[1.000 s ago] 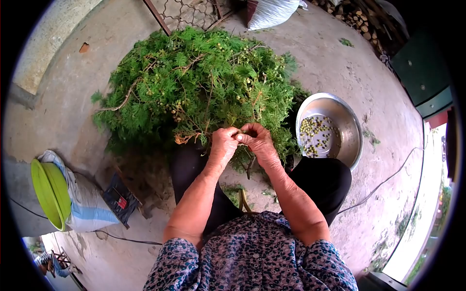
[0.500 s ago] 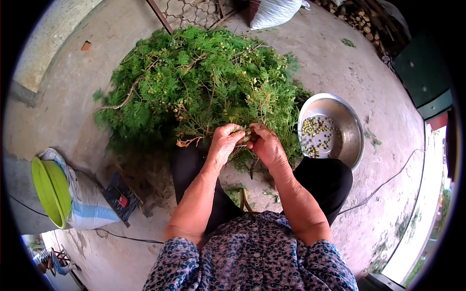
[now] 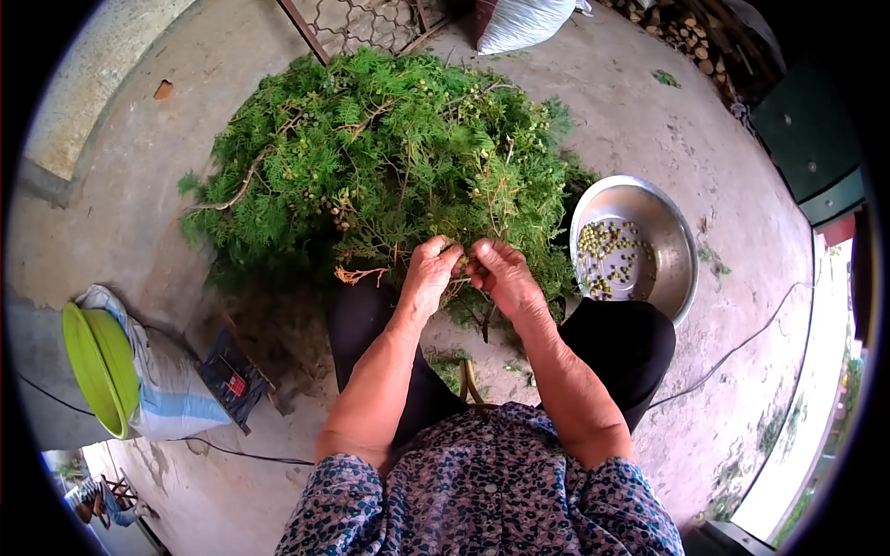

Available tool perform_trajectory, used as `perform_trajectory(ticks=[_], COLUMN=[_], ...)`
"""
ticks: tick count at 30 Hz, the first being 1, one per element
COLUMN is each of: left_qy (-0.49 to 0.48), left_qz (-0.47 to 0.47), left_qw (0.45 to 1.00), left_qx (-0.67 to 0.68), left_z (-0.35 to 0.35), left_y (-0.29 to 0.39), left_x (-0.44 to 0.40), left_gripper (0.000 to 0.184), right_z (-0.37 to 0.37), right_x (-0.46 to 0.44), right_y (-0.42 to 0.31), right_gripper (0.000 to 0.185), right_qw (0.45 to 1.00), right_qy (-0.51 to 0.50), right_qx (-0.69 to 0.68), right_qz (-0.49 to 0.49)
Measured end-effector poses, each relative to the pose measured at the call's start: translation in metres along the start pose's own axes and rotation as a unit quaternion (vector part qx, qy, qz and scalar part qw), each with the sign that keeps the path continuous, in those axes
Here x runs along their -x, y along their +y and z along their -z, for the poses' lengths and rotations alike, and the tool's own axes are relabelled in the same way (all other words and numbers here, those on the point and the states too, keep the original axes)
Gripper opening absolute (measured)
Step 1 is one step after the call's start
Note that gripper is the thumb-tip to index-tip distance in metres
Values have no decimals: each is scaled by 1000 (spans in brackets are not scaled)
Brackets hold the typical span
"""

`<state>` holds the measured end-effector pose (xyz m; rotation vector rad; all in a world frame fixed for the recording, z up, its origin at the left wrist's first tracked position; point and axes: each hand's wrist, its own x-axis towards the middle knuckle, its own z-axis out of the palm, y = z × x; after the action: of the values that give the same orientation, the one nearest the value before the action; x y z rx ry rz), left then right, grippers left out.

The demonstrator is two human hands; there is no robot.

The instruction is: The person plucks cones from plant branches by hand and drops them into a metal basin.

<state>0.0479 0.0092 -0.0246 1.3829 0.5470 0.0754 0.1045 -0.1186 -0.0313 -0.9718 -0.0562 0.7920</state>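
Note:
In front of me lies a big heap of green evergreen branches (image 3: pixel 371 148) with small cones among the scaly leaves. At its near edge my left hand (image 3: pixel 432 273) is closed, thumb and fingers pinching a sprig of the foliage. Close beside it my right hand (image 3: pixel 506 278) is closed too, its fingertips at the same sprig; what lies between them is too small and hidden to name. To the right of my right hand stands a metal basin (image 3: pixel 674 250), with many small green cones (image 3: pixel 607 248) on its bottom.
A lime-green plastic basin (image 3: pixel 97 361) leans against a white and blue sack (image 3: pixel 171 394) at left, near a black object (image 3: pixel 227 380) with a red label. Stacked firewood (image 3: pixel 691 42) and a white sack (image 3: pixel 524 23) are at the back. A cable (image 3: pixel 732 357) crosses the concrete floor.
My fingertips have shifted slightly, with the right thumb now more raised and a little farther from the left hand. The heap and the basin look the same.

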Motion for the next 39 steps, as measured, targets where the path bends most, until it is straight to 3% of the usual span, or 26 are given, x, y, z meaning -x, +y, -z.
perform_trajectory(ticks=[1,3,7,9,11,13,17,20,21,22,23,24,25,27,29,31,33,34,35,36,37,39], left_qy=[7,-11,8,-24,-8,-1,32,46,52,55,64,59,55,57,62,50,53,53,52,51,51,47], left_qz=[7,-8,11,32,3,-20,7,-19,-18,-16,-17,-19,-25,-20,-17,-10,-10,-10,-12,-14,-15,-4], left_qw=[1000,1000,1000,994,996,990,992,993,993,992,991,989,986,982,974,975,974,975,975,975,975,985], left_qx=[21,24,14,100,92,142,118,104,102,114,114,135,157,182,218,215,218,218,217,216,216,165], left_z=[-1,-1,-3,-3,-2,0,6,11,14,15,16,17,18,18,22,26,24,24,24,23,21,14], left_y=[0,1,7,7,4,2,0,-6,-10,-6,-4,-4,-3,2,-4,0,3,2,0,-2,1,7], left_x=[-1,1,6,7,5,3,4,-2,-6,-6,-6,-6,-8,-9,-15,-16,-15,-16,-18,-19,-18,-15], left_gripper=[10,10,9,9,8,8,4,8,9,9,10,10,11,13,13,12,12,12,11,11,11,12], right_z=[-3,-6,-9,-8,-7,-9,-3,19,33,52,66,91,111,140,154,159,169,179,187,193,157,122], right_x=[1,3,0,-1,0,8,38,64,66,62,58,53,48,44,43,48,49,46,47,49,48,45], right_y=[-1,9,6,3,0,-7,-33,-71,-75,-85,-88,-91,-92,-99,-97,-98,-97,-89,-76,-65,-64,-57], right_gripper=[22,21,15,13,13,8,11,11,10,10,10,14,18,28,37,43,48,39,31,25,24,27], right_qw=[999,995,998,999,999,996,975,984,997,995,994,987,955,916,890,888,884,884,928,937,960,987], right_qy=[-33,-7,21,19,17,-41,-160,-164,-82,-93,53,84,205,292,376,371,414,405,336,268,232,142], right_qx=[29,80,63,46,29,-46,86,43,6,-42,-64,-75,-161,-235,-167,-169,-145,-167,-18,128,4,-30], right_qz=[3,52,22,2,-18,-57,-125,-62,-8,21,73,114,138,145,198,214,165,161,161,181,156,67])
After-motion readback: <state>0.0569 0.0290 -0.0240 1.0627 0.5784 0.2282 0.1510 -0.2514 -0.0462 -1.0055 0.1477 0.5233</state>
